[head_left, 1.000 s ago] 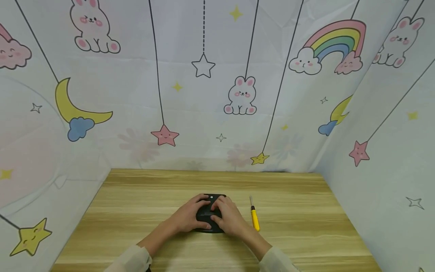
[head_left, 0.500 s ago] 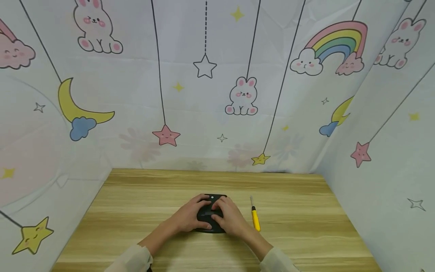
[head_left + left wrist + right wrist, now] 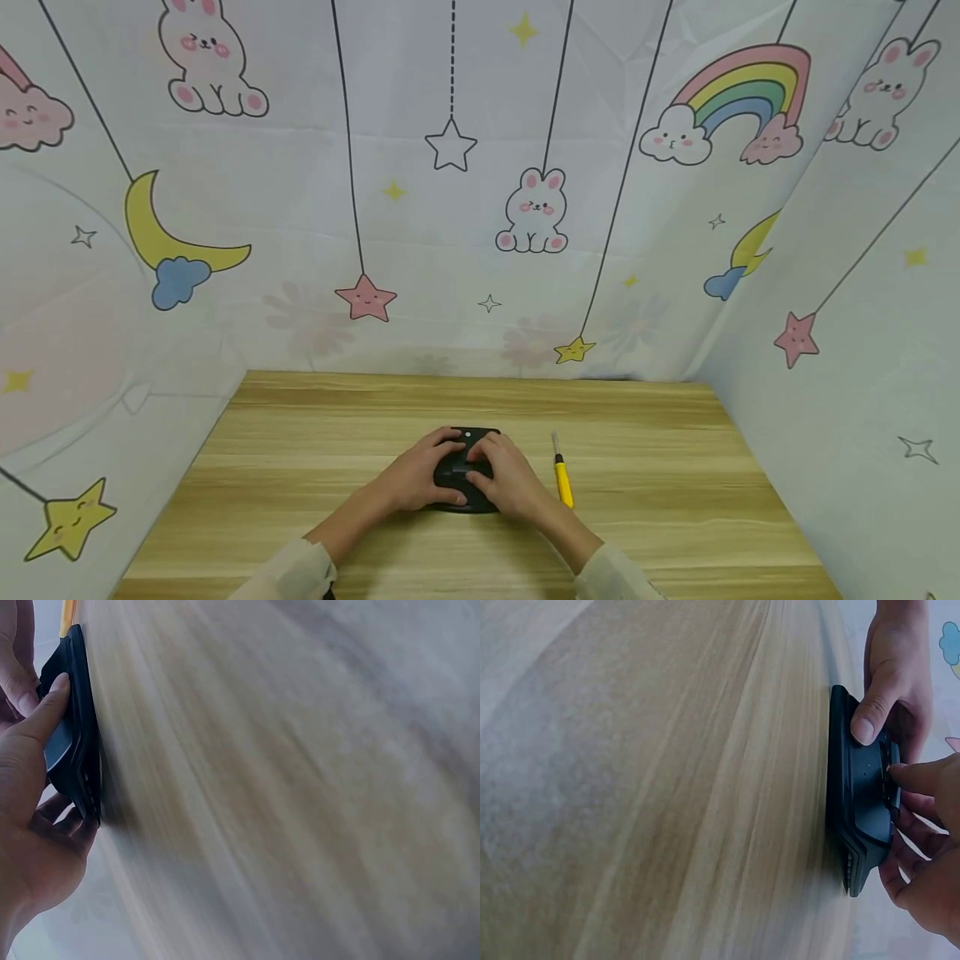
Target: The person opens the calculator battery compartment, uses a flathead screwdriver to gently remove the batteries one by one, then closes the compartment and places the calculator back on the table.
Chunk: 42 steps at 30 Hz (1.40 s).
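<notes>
A flat black plastic device [image 3: 480, 500] lies on the table, with a raised middle part and a small white dot near its far end. My left hand [image 3: 412, 477] grips its left side, thumb across the near part and fingers toward the far edge. From the right, my right hand [image 3: 513, 481] holds the same device with bent fingers. The right wrist view shows the right thumb against the raised part of the device [image 3: 866, 787] and the fingers along its side. My hands cover much of its top, so its exact kind is hidden.
A screwdriver with a yellow handle [image 3: 564, 485] lies just right of my right hand, its metal tip pointing away. The wood-grain table [image 3: 300, 417] ends at a printed cloth backdrop [image 3: 450, 250] behind it, which also stands along the left and right sides.
</notes>
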Motion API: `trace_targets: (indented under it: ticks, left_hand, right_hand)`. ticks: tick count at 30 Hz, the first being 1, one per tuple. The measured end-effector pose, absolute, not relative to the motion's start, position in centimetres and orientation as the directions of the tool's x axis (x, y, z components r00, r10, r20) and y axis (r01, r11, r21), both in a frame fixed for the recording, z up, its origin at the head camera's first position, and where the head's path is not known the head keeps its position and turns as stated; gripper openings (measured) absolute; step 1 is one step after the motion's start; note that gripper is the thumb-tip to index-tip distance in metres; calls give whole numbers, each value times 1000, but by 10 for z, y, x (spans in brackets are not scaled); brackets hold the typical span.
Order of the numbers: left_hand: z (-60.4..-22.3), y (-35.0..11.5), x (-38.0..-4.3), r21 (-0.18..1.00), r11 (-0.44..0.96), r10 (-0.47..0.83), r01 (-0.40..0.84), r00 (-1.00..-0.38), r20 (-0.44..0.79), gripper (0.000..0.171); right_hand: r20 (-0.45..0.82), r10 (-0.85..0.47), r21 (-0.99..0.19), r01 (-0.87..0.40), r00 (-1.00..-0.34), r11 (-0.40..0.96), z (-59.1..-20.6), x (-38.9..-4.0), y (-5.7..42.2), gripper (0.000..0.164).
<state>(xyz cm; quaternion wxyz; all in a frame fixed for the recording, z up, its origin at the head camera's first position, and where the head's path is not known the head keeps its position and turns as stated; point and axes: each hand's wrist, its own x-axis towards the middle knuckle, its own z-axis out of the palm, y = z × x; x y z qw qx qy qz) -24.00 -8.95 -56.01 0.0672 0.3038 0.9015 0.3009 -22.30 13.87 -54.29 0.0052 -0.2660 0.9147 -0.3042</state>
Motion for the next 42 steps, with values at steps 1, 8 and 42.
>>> trace_targets:
  ticks: [1, 8, 42]
  left_hand:
    - [-560, -90, -240, 582, 636, 588, 507, -807, 61, 83]
    - [-560, -91, -240, 593, 631, 588, 501, -807, 56, 83]
    - [-563, -93, -239, 573, 642, 594, 510, -803, 50, 85]
  right_hand:
    - [151, -490, -558, -483, -859, 674, -542, -223, 139, 16]
    - [164, -497, -538, -500, -852, 679, -541, -223, 138, 16]
    - [150, -555, -507, -545, -818, 667, -545, -227, 145, 17]
